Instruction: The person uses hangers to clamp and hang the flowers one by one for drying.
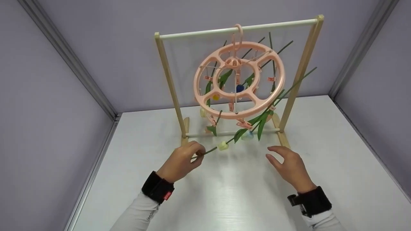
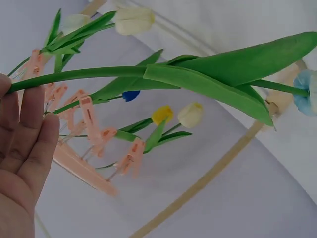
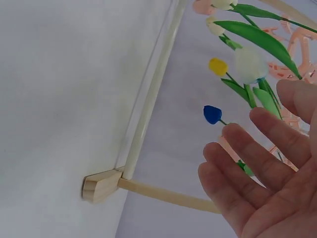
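My left hand [image 1: 184, 160] pinches the green stem of an artificial tulip [image 2: 79, 74]. Its long leaves and light blue bloom [image 2: 303, 94] reach out to the right in the left wrist view; my hand hides them in the head view. The stem's free end points toward a white tulip [image 1: 223, 146]. A round pink clip hanger [image 1: 239, 115] hangs above, with several tulips fastened upside down in its clips, among them a blue one [image 3: 213, 114] and a yellow one [image 3: 218, 66]. To the right, my right hand [image 1: 290, 165] is raised with fingers apart, holding nothing.
A wooden stand [image 1: 167, 73] with a white top rod [image 1: 199, 33] carries the hanger by its hook. It stands at the back of the white table [image 1: 138, 186]. Stems stick out at the hanger's right. Grey walls [image 1: 64, 128] enclose the sides and back.
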Motion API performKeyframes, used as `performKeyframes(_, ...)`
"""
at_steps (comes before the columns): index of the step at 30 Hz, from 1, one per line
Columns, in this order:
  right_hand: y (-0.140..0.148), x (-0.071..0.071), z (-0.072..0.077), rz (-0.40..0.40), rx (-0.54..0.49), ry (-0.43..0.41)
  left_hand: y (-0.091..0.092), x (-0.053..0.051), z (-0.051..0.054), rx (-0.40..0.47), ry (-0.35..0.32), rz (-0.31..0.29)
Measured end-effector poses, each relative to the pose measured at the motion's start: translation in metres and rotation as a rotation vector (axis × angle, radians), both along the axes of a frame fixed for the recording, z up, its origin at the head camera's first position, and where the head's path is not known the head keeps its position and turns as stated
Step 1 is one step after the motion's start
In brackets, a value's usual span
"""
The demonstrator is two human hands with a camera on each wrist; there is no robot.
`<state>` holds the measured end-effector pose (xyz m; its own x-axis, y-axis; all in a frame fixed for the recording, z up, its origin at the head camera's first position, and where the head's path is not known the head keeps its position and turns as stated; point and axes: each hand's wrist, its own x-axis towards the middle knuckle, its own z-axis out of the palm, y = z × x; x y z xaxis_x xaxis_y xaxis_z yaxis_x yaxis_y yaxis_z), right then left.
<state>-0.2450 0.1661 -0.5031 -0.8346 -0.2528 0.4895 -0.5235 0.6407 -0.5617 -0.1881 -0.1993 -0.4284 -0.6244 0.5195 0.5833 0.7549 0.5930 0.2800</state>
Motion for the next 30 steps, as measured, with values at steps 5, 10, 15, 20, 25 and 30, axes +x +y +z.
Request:
performKeyframes(5, -0.019, 0.005, 0.013, 0.042, -0.028, 0.069, 0.008, 0.001, 0.008, 0.077, 0.042, -0.003)
performKeyframes(10, -0.038, 0.01, 0.028, 0.084, -0.041, 0.088, 0.014, 0.0, 0.013, 0.182, 0.035, 0.001)
performKeyframes(15, -0.051, 0.012, 0.039, 0.113, -0.029, 0.09, 0.022, -0.002, 0.017, 0.32, 0.013, -0.003)
performKeyframes(20, -0.062, 0.015, 0.046, 0.156, -0.055, 0.104, 0.032, -0.003, 0.022, 0.464, -0.019, -0.008)
performKeyframes(25, -0.071, 0.017, 0.049, 0.203, -0.073, 0.13, 0.042, -0.001, 0.025, 0.567, -0.044, 0.005)
performKeyframes(30, -0.078, 0.02, 0.052, 0.237, -0.083, 0.161, 0.051, 0.002, 0.026, 0.628, -0.066, 0.012)
